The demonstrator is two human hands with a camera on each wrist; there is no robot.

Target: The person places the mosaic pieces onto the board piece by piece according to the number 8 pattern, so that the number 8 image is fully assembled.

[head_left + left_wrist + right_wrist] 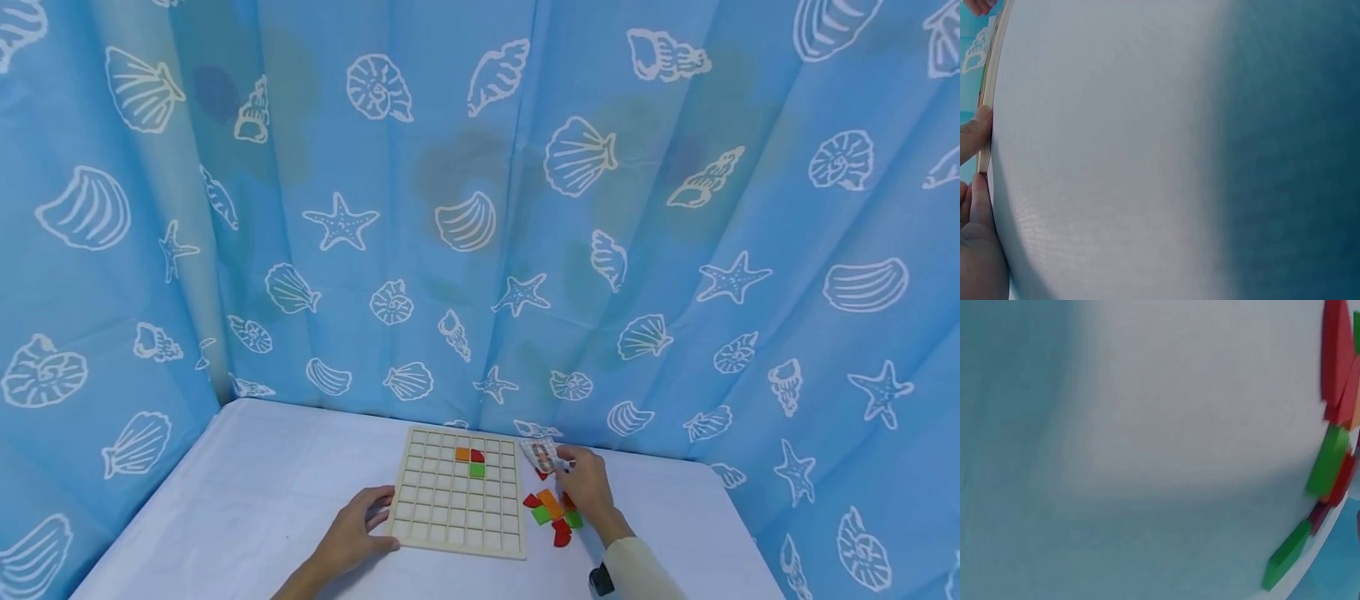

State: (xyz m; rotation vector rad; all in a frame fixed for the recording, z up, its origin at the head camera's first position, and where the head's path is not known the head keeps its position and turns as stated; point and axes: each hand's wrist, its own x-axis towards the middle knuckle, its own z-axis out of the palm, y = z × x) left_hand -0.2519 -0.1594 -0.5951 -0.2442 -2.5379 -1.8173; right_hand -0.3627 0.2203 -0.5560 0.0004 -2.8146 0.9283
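In the head view, my left hand (pixel 356 529) is at the near left corner of a pale square grid board (pixel 457 548), thumb and fingers on its edges. The left wrist view shows fingertips touching the board edge (pixel 988 81). An orange tile (pixel 462 454), a red tile (pixel 477 457) and a green tile (pixel 477 471) lie in the board's cells. To the right of the board, my right hand (pixel 588 483) pinches a small white printed card (pixel 540 455), its fingertips partly hidden. Loose pieces lie beneath and beside that hand, including an orange piece (pixel 551 503).
Several red and green pieces, one a red piece (pixel 562 533), are heaped right of the board. The right wrist view shows green pieces (pixel 1329 461) on the white tablecloth (pixel 1210 394). A blue shell-patterned curtain (pixel 450 250) surrounds the table's back and sides.
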